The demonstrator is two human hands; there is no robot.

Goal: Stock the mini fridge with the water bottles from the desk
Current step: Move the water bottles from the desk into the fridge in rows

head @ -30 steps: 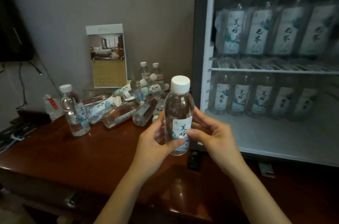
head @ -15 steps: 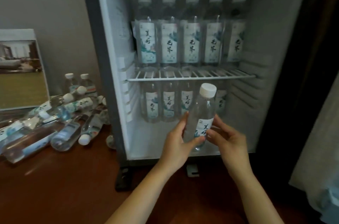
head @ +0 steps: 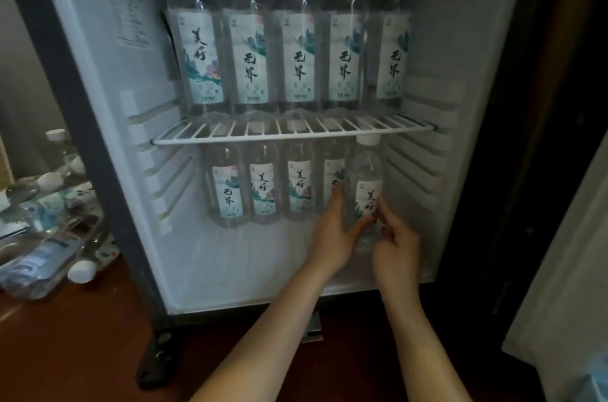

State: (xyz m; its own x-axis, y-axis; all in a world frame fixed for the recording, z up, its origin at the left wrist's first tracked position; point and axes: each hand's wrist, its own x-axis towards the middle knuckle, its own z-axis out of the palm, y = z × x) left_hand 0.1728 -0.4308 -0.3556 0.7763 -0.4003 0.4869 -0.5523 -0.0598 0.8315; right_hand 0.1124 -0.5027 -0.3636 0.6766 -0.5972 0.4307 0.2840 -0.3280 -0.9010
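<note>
One water bottle (head: pixel 366 171) upright under the shelf (head: pixel 296 135), left hand (head: pixel 330 238) and right hand (head: pixel 398 248) gripping its lower half

Each water bottle (head: pixel 197 49): clear, white cap, white label with black calligraphy and teal wash. Mini fridge (head: pixel 467 23) white inside, grey-framed. Desk (head: pixel 65 352), lower left, reddish-brown.

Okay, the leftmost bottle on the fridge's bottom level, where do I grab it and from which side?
Grip the leftmost bottle round its labelled middle, from the front-left. It stands upright, the wire shelf sits close over its cap, and a neighbour bottle crowds its right.
</note>
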